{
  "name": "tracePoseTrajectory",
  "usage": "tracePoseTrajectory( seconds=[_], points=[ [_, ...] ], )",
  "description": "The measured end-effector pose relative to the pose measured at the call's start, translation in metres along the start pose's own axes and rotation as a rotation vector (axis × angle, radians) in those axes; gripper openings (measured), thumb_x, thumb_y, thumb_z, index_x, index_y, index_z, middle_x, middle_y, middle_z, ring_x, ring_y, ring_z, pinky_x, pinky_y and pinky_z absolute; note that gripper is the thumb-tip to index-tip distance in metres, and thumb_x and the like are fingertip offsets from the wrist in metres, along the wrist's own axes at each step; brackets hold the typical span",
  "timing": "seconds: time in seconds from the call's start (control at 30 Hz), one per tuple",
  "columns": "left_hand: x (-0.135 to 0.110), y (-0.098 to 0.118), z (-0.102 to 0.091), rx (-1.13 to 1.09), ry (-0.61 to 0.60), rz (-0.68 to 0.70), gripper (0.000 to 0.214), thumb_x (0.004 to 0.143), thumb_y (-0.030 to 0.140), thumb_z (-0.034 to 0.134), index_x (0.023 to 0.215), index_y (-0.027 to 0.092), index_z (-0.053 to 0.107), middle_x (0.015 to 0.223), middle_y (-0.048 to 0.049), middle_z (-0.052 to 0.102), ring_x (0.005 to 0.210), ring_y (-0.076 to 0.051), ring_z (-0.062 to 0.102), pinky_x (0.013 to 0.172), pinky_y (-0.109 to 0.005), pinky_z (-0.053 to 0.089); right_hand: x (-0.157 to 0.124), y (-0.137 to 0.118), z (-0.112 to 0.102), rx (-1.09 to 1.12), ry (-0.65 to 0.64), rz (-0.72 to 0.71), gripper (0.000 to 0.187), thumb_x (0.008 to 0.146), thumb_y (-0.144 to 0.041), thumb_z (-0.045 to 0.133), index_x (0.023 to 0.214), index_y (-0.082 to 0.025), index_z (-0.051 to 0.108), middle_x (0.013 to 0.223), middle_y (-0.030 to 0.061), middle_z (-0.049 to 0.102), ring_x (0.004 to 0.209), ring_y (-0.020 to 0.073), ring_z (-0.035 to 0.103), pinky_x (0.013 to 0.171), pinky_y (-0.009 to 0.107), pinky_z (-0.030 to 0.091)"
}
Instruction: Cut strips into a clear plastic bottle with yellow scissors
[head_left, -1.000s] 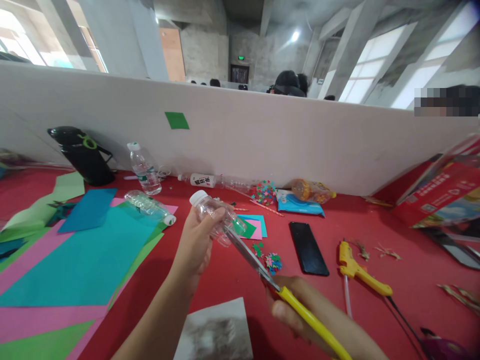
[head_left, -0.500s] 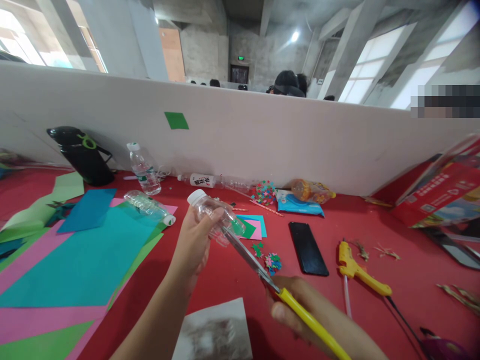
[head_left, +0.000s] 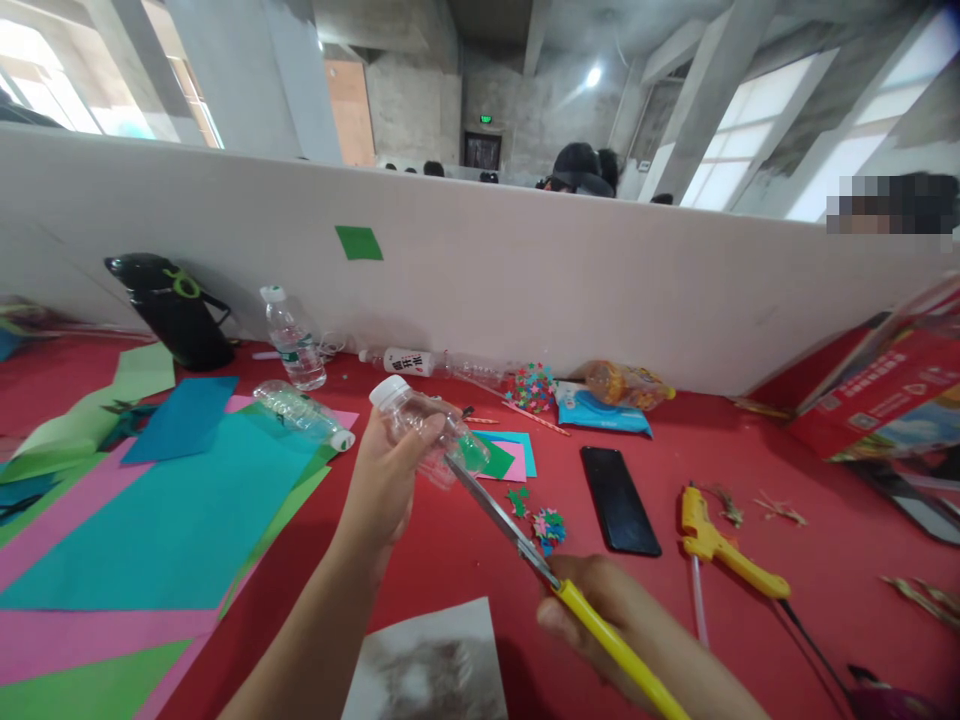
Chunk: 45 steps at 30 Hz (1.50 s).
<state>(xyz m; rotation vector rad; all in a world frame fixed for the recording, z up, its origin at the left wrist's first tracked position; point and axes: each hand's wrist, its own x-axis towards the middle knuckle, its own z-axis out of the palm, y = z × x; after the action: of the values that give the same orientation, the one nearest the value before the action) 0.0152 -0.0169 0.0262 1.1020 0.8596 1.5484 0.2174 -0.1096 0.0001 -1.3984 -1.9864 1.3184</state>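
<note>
My left hand (head_left: 394, 470) is closed around a clear plastic bottle (head_left: 456, 437) with a white cap, held tilted above the red table. In my right hand (head_left: 600, 610) is a pair of scissors (head_left: 517, 535) with yellow handles. Their blade tips touch or overlap the bottle's side near my left thumb; whether they pierce the plastic I cannot tell. Beyond the bottle lie small green, pink and blue paper squares (head_left: 517, 458). Little paper stars (head_left: 549, 526) are heaped closer to the scissors. A grey-white sheet (head_left: 431, 665) lies below, between my forearms.
A black phone (head_left: 619, 500) and a yellow glue gun (head_left: 724, 550) with a cord lie on the right. Coloured paper sheets (head_left: 172, 520) cover the left. Bottles, including an upright one (head_left: 294, 340), a black flask (head_left: 172, 315) and a wipes pack (head_left: 604, 412) line the white partition (head_left: 465, 270).
The view has shifted slightly, so most things appear a little further right. The bottle and left hand have moved slightly left against the table. Both hands keep their holds.
</note>
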Motion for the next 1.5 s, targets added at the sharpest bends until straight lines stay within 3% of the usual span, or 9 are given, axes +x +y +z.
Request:
tracePoseTrajectory(
  seconds=[0.2, 0.37, 0.67, 0.9, 1.03, 1.17, 1.37, 1.5],
  points=[
    [0.001, -0.002, -0.002, 0.036, -0.041, 0.06, 0.007, 0.078, 0.018, 0.063, 0.084, 0.019, 0.061, 0.081, -0.0012, 0.069, 0.076, -0.016, 0.064, 0.07, -0.027, 0.048, -0.003, -0.003, 0.003, 0.063, -0.017, -0.011, 0.062, 0.078, -0.082, 0.041, 0.065, -0.022, 0.035, 0.054, -0.0075, 0.03, 0.047, 0.0079, 0.024, 0.042, 0.022, 0.015],
    [-0.001, -0.002, -0.001, 0.08, -0.123, 0.08, 0.006, 0.079, 0.021, 0.064, 0.084, 0.02, 0.062, 0.078, -0.0015, 0.068, 0.074, -0.017, 0.063, 0.07, -0.029, 0.048, -0.006, -0.006, 0.006, 0.029, -0.004, -0.019, 0.065, 0.078, -0.085, 0.032, 0.067, -0.022, 0.039, 0.055, -0.0056, 0.035, 0.049, 0.0093, 0.028, 0.042, 0.021, 0.02],
    [0.0, -0.002, -0.002, 0.073, -0.115, 0.088, 0.003, 0.078, 0.02, 0.062, 0.081, 0.02, 0.063, 0.075, -0.0016, 0.068, 0.071, -0.017, 0.062, 0.067, -0.029, 0.047, -0.008, -0.007, 0.011, 0.073, 0.013, 0.032, 0.067, 0.074, -0.09, 0.026, 0.066, -0.023, 0.031, 0.054, -0.0071, 0.032, 0.045, 0.0085, 0.036, 0.04, 0.021, 0.024],
    [-0.002, 0.002, -0.001, 0.112, -0.156, 0.095, 0.005, 0.079, 0.018, 0.064, 0.084, 0.02, 0.062, 0.079, -0.0021, 0.068, 0.075, -0.017, 0.062, 0.072, -0.03, 0.048, -0.008, -0.01, 0.008, 0.044, 0.009, -0.041, 0.065, 0.079, -0.087, 0.025, 0.067, -0.023, 0.033, 0.051, -0.0066, 0.034, 0.045, 0.0085, 0.031, 0.04, 0.021, 0.02],
    [-0.005, 0.002, 0.002, 0.072, -0.164, 0.061, 0.01, 0.076, 0.022, 0.067, 0.084, 0.02, 0.06, 0.081, -0.0026, 0.068, 0.074, -0.018, 0.062, 0.071, -0.031, 0.048, -0.009, -0.01, 0.009, 0.054, 0.008, -0.017, 0.065, 0.081, -0.084, 0.024, 0.066, -0.022, 0.035, 0.05, -0.0058, 0.039, 0.044, 0.0087, 0.035, 0.04, 0.021, 0.024],
    [-0.005, 0.001, 0.002, 0.069, -0.146, 0.06, 0.011, 0.076, 0.021, 0.066, 0.084, 0.021, 0.058, 0.08, -0.0019, 0.069, 0.074, -0.018, 0.063, 0.07, -0.031, 0.048, -0.01, -0.012, 0.01, 0.086, 0.024, 0.002, 0.064, 0.079, -0.086, 0.03, 0.066, -0.023, 0.032, 0.05, -0.0074, 0.034, 0.044, 0.0086, 0.036, 0.041, 0.021, 0.024],
    [-0.004, 0.003, 0.0, 0.083, -0.169, 0.105, 0.006, 0.079, 0.019, 0.063, 0.083, 0.022, 0.058, 0.078, -0.0009, 0.067, 0.072, -0.017, 0.062, 0.07, -0.03, 0.047, -0.008, -0.012, 0.01, 0.081, 0.047, -0.027, 0.067, 0.075, -0.089, 0.029, 0.064, -0.023, 0.031, 0.056, -0.0081, 0.026, 0.05, 0.008, 0.024, 0.044, 0.023, 0.017],
    [-0.007, 0.003, 0.003, 0.105, -0.179, 0.058, 0.012, 0.077, 0.019, 0.066, 0.085, 0.022, 0.058, 0.083, -0.0026, 0.068, 0.075, -0.018, 0.063, 0.071, -0.031, 0.049, -0.006, -0.008, 0.009, 0.082, 0.046, -0.02, 0.066, 0.076, -0.087, 0.033, 0.065, -0.022, 0.035, 0.054, -0.0075, 0.028, 0.051, 0.0092, 0.027, 0.044, 0.024, 0.017]
  ],
)
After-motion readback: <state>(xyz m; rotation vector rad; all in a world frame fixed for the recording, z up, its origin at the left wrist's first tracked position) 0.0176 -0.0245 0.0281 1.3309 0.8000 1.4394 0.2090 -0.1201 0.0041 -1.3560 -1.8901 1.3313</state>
